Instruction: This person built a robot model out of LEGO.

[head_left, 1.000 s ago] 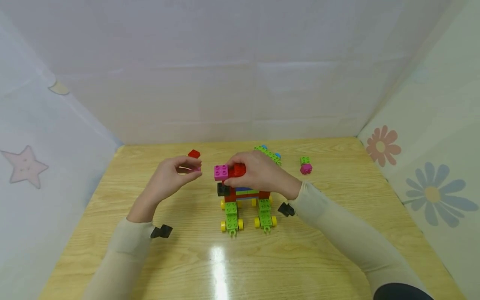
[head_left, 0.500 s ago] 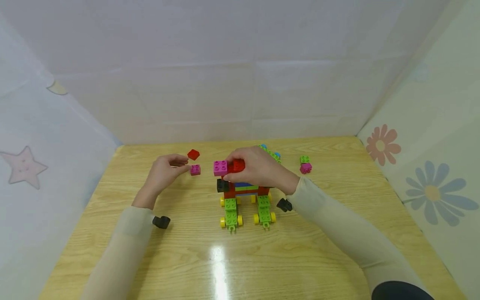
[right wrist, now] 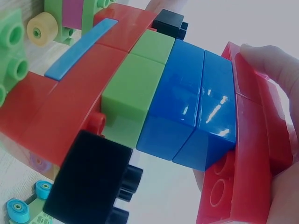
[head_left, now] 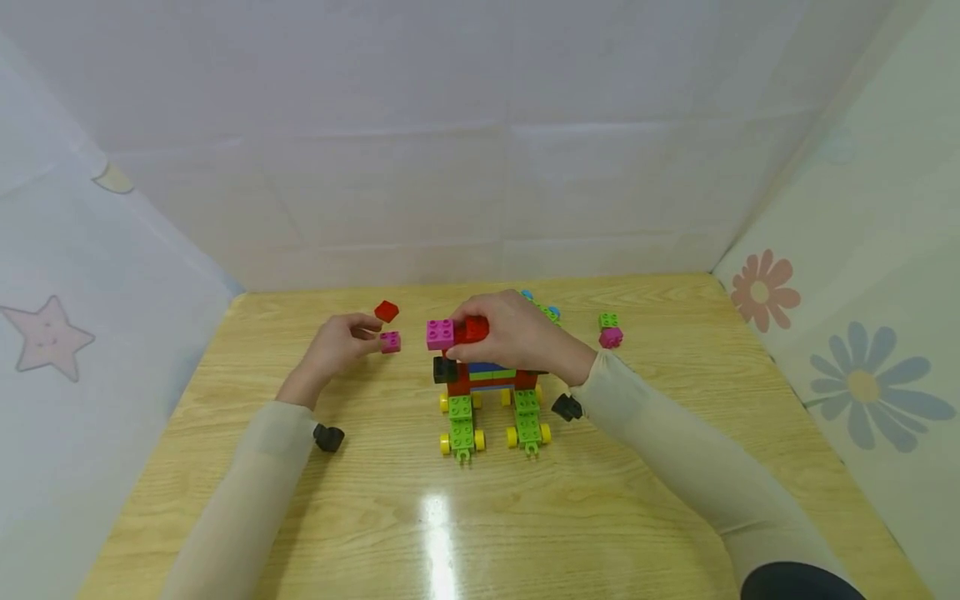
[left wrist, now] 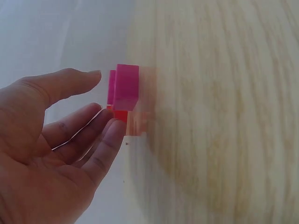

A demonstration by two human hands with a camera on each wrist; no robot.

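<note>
My left hand (head_left: 339,350) is beside a small pink brick (head_left: 390,342) on the table. In the left wrist view its thumb and fingers stand apart on the near side of that pink brick (left wrist: 126,87), with a gap to the thumb. A red brick (head_left: 386,311) lies just behind. My right hand (head_left: 517,337) grips the red top of a brick figure (left wrist: 119,114)-free of the left hand, its blue (right wrist: 187,93), green and red layers showing in the right wrist view. Another pink brick (head_left: 440,334) sits on the figure's top left.
Below the figure stand two green wheeled bases (head_left: 462,429) with yellow wheels. A green piece with blue wheels (head_left: 551,312) lies behind the right hand. Green and pink bricks (head_left: 611,337) lie at the back right. Fabric walls border the wooden table (head_left: 360,517).
My left hand has drawn back from over the pink brick, then come slightly right toward it again. The right hand keeps its grip on the figure, almost unmoved.
</note>
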